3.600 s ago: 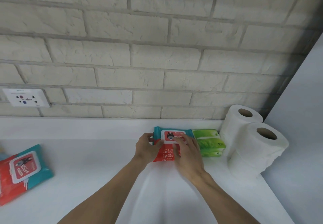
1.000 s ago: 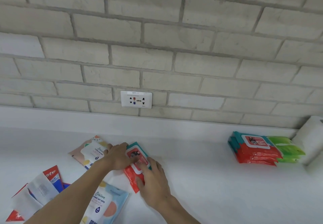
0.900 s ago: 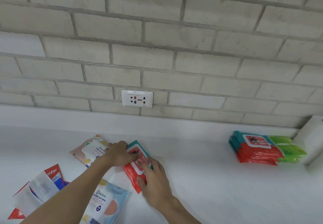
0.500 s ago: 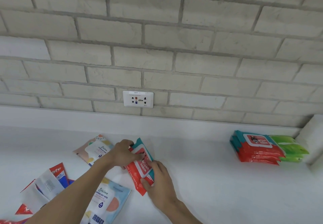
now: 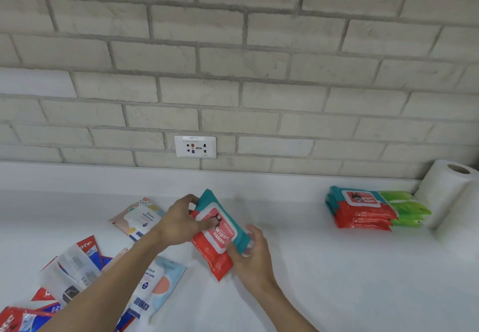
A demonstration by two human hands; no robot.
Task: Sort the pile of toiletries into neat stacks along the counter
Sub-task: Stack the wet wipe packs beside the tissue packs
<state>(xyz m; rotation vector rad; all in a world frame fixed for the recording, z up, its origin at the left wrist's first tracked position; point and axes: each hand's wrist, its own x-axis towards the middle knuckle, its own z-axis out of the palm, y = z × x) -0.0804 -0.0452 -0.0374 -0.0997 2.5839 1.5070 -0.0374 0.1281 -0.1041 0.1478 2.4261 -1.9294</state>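
A red-and-teal wipes pack (image 5: 219, 230) is tilted up off the white counter (image 5: 337, 279), held from both sides. My left hand (image 5: 178, 221) grips its upper left end and my right hand (image 5: 252, 252) grips its lower right side. To the right, a stack of like red-and-teal packs (image 5: 359, 208) lies against a stack of green packs (image 5: 404, 208). On the left lie a pastel wipes pack (image 5: 141, 215), a light-blue wipes pack (image 5: 158, 283) and several toothpaste boxes (image 5: 72, 261), partly hidden by my left forearm.
A paper roll (image 5: 445, 191) stands at the far right beside the green stack. A wall socket (image 5: 195, 147) sits in the brick wall above the counter's raised back ledge (image 5: 233, 176).
Both hands left the right-hand stack, went to the pile on the left and took hold of a red-and-teal pack. In the last second they raised and tilted it off the counter.
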